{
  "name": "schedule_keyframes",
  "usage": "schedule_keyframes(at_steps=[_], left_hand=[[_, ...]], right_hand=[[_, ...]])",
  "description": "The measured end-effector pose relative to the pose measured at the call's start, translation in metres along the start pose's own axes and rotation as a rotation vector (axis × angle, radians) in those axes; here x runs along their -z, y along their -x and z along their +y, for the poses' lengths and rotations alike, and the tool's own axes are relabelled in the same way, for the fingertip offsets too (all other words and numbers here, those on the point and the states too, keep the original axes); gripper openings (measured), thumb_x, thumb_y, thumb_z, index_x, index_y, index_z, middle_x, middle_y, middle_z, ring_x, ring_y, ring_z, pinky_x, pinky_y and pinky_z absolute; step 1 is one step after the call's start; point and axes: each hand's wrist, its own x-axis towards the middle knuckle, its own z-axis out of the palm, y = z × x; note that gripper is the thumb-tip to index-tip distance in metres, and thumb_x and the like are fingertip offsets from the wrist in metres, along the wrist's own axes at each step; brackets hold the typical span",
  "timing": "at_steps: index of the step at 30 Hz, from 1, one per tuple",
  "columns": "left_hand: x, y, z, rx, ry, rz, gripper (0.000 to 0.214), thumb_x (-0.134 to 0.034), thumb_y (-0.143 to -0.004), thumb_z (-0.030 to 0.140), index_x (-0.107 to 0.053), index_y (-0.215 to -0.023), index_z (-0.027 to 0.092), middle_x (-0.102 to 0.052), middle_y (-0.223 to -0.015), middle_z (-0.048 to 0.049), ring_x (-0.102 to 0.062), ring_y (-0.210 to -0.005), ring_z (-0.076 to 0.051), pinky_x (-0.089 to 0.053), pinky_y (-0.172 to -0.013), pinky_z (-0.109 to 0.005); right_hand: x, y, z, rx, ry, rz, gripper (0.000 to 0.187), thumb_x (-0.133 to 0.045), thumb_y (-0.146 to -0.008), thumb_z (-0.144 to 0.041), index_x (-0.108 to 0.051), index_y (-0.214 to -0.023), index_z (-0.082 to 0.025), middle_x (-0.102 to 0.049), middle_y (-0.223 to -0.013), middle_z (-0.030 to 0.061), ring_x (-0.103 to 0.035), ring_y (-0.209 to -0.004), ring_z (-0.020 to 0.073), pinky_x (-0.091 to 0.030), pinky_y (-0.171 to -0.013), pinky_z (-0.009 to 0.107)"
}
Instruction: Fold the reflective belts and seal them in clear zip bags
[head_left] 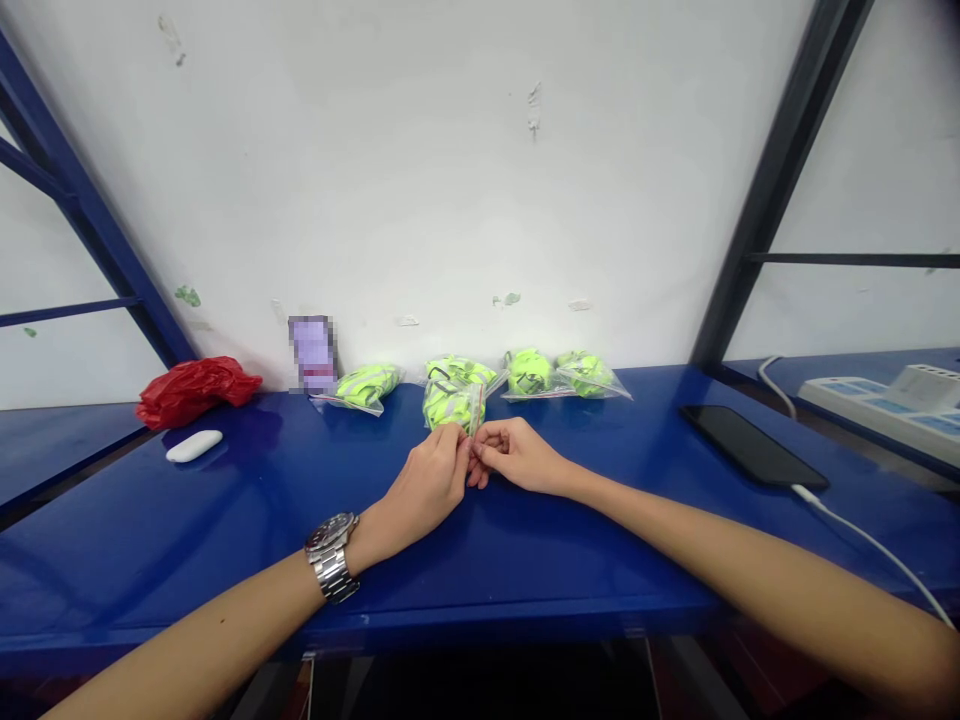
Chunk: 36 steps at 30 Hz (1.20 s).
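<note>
My left hand and my right hand meet above the middle of the blue table. Both are closed, fingertips pinching the near edge of a clear zip bag. Folded neon-yellow fabric with grey reflective strips fills this bag. The fingers hide part of its edge, so I cannot tell whether the seal is closed. Just behind it lies another bag of the same fabric. Further similar bags rest along the wall: one to the left, and two to the right, a nearer one and a farther one.
Far left on the blue table are a crumpled red plastic bag and a white case. A blurred-out phone-like object leans on the wall. To the right lie a black phone with a white cable and a power strip.
</note>
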Motion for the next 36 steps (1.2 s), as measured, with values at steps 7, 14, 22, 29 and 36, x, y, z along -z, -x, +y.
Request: schedule_keyframes(at_steps=[7, 14, 22, 29, 36], left_hand=[[0.004, -0.001, -0.001, -0.025, -0.005, -0.103, 0.017, -0.04, -0.095, 0.028, -0.047, -0.082, 0.019, -0.058, -0.075, -0.002, -0.053, -0.065, -0.015, -0.039, -0.062, -0.028], [0.003, -0.004, -0.002, -0.138, -0.149, -0.058, 0.017, -0.041, -0.091, 0.019, -0.045, -0.075, 0.019, -0.054, -0.071, -0.0004, -0.05, -0.06, -0.014, -0.035, -0.058, -0.026], [0.007, -0.005, -0.013, -0.192, -0.341, 0.316, 0.021, -0.049, -0.083, 0.016, -0.042, -0.064, 0.019, -0.045, -0.057, 0.0029, -0.043, -0.048, -0.011, -0.029, -0.05, -0.025], [0.005, -0.005, -0.007, -0.412, -0.334, 0.243, 0.018, -0.042, -0.088, 0.012, -0.047, -0.071, 0.018, -0.045, -0.063, 0.0019, -0.043, -0.053, -0.011, -0.036, -0.053, -0.024], [0.009, -0.006, -0.006, -0.365, -0.188, 0.229, 0.015, -0.041, -0.092, 0.015, -0.049, -0.079, 0.018, -0.048, -0.068, 0.001, -0.045, -0.058, -0.013, -0.037, -0.057, -0.026]], right_hand=[[0.005, 0.0, -0.003, 0.031, 0.02, -0.011, 0.007, -0.055, -0.076, -0.019, -0.058, -0.072, -0.015, -0.065, -0.06, 0.001, -0.065, -0.058, 0.0136, -0.054, -0.057, 0.026], [-0.002, 0.001, -0.011, 0.021, 0.252, 0.096, 0.011, -0.046, -0.069, -0.012, -0.053, -0.062, -0.017, -0.058, -0.05, -0.0022, -0.057, -0.044, 0.0112, -0.042, -0.043, 0.019], [0.016, 0.001, -0.01, -0.092, 0.762, 0.468, 0.028, -0.051, -0.071, -0.022, -0.045, -0.044, -0.019, -0.049, -0.04, 0.0005, -0.049, -0.044, 0.0125, -0.034, -0.05, 0.024], [0.013, 0.004, -0.011, 0.033, 0.745, 0.505, 0.01, -0.05, -0.078, -0.029, -0.049, -0.071, -0.021, -0.059, -0.065, 0.0, -0.051, -0.058, 0.0147, -0.033, -0.058, 0.025], [0.02, -0.008, 0.008, -0.025, 0.069, 0.691, 0.013, -0.047, -0.074, -0.03, -0.051, -0.065, -0.021, -0.057, -0.065, 0.0004, -0.053, -0.064, 0.017, -0.039, -0.056, 0.025]])
